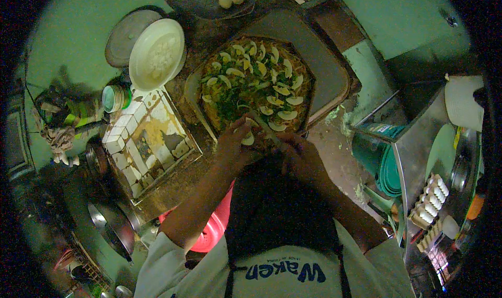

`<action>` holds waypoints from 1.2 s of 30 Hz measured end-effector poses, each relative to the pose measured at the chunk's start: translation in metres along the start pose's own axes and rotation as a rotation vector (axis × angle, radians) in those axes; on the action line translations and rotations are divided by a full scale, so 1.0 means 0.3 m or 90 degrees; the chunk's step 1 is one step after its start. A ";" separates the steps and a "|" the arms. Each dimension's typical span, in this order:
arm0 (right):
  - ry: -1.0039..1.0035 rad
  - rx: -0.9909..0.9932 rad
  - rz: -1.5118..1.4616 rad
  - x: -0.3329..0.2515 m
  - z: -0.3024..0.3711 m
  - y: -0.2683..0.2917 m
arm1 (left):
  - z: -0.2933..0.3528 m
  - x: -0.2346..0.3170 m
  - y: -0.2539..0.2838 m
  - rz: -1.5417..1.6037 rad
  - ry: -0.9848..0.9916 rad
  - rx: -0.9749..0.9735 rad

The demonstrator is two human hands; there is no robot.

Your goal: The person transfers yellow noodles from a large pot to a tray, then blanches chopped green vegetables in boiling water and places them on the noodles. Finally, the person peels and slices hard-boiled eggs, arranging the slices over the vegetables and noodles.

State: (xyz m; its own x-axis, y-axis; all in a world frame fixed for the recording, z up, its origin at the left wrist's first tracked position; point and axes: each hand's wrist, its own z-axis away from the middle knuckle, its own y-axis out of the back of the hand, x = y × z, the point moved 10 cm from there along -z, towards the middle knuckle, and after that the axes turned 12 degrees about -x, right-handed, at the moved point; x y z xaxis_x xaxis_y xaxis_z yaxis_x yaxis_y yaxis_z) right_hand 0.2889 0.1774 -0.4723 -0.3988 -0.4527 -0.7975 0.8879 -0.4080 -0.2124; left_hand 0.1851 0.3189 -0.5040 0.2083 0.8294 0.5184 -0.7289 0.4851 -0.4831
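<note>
Before me is a wide pan of food [246,83], topped with chopped green herbs and many white egg slices, some showing yellow yolk. At the pan's near edge, my left hand [232,143] has its fingers closed around a piece of boiled egg [248,139]. Just right of it, my right hand [299,154] is closed on a knife [267,129], whose thin blade points up and left toward the left hand. The knife's handle is mostly hidden in my fingers. Both hands are over the near rim of the pan.
The pan rests on a large grey tray [330,86]. Left are a pale oval dish [177,39] and a broken-tiled surface [149,154]. Two whole peeled eggs [231,1] lie in a dark round pan [193,2] behind. Egg cartons [431,198] and green tubs [388,167] are right; a pink basin [212,230] is below.
</note>
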 end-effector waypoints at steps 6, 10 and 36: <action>0.015 0.077 -0.027 -0.022 0.027 0.060 | 0.051 0.202 -0.005 -0.634 -0.205 0.047; 0.079 0.119 -0.013 -0.090 0.013 0.165 | -0.039 0.237 -0.040 -0.793 -0.324 0.136; 0.236 0.168 0.468 -0.059 -0.395 0.586 | -0.137 0.293 0.600 -0.469 -0.110 0.139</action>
State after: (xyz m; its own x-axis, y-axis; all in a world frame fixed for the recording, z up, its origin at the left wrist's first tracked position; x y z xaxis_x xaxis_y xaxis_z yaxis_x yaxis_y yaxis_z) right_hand 0.4793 0.2076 -0.5624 0.3968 -0.4048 -0.8238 0.7908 -0.3048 0.5307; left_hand 0.0990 0.4906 -0.5744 0.5971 0.2516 0.7617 -0.5577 0.8127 0.1687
